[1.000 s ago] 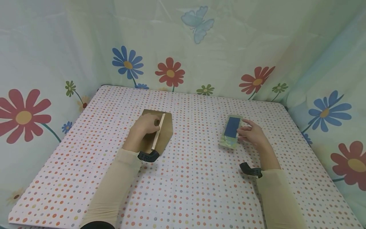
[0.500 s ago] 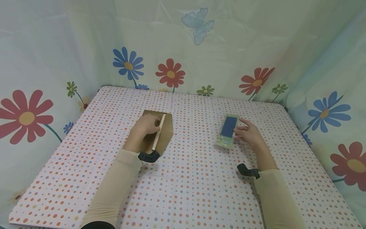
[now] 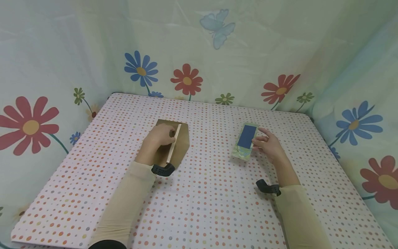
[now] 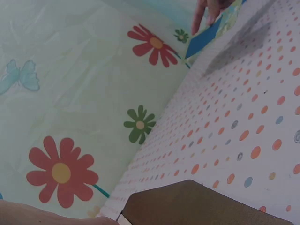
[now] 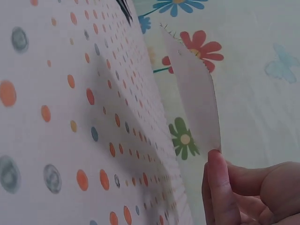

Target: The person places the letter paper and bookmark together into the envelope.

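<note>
A brown paper envelope [image 3: 181, 141] with its flap spread to the right lies left of centre on the table in the head view. Across it runs a pale strip along the mouth. My left hand [image 3: 161, 135] pinches the envelope at that edge; the fingertips are partly hidden. The brown flap [image 4: 197, 206] also shows at the bottom of the left wrist view. Right of centre, my right hand [image 3: 268, 143] pinches a green patterned card [image 3: 240, 152] with a dark blue panel by its right edge. Its plain pale back [image 5: 199, 98] shows in the right wrist view, raised off the table.
A white table [image 3: 199, 207] with coloured dots carries the work. Behind and at both sides hangs a pale curtain [image 3: 248, 45] printed with flowers and a butterfly. Black wrist camera mounts [image 3: 163, 170] stick out near both wrists.
My right hand has moved the card a little to the left, toward the envelope. My left hand and the envelope have stayed about where they were.
</note>
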`<state>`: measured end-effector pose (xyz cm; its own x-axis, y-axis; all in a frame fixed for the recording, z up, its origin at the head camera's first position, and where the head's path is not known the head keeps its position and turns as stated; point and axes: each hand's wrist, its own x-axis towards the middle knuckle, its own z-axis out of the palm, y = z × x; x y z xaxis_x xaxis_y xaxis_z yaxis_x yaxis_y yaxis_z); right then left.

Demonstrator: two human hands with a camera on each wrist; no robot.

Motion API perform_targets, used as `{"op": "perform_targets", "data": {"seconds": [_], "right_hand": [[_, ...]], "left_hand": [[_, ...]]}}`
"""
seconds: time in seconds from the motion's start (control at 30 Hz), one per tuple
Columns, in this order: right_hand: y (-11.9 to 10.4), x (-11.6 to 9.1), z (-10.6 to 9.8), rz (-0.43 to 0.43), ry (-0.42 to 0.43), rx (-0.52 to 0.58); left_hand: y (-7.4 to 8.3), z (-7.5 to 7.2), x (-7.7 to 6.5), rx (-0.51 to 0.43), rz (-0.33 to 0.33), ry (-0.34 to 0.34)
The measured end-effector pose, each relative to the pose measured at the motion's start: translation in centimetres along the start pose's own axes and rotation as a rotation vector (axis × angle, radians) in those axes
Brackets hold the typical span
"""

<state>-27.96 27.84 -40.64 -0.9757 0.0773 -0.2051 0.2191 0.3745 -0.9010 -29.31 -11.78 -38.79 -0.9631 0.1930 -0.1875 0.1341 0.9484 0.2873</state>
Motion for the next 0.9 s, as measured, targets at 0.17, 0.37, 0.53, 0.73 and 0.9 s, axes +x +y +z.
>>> {"op": "perform_targets", "data": {"seconds": [0.17,0.37,0.53,0.73,0.9], "right_hand": [[-0.4,-0.4,0.5,-0.031,-0.031,0.017],[-0.8,-0.7,1.3,-0.044,-0.061,0.033],[-1.0,-1.0,1.9,-0.035,-0.046,0.038],[-1.2,-1.0,2.3,-0.047,-0.038,0.053],[-1.4,-1.1,2.8,-0.061,-0.058,0.058]], "left_hand": [[0.1,-0.2,-0.1,0.009,0.010,-0.005],[-0.1,-0.1,0.1,0.007,0.010,-0.010],[0.0,-0.1,0.2,0.009,0.014,-0.008],[0.3,-0.4,0.0,0.002,0.001,-0.021],[0.3,-0.3,-0.4,0.006,0.005,-0.022]]}}
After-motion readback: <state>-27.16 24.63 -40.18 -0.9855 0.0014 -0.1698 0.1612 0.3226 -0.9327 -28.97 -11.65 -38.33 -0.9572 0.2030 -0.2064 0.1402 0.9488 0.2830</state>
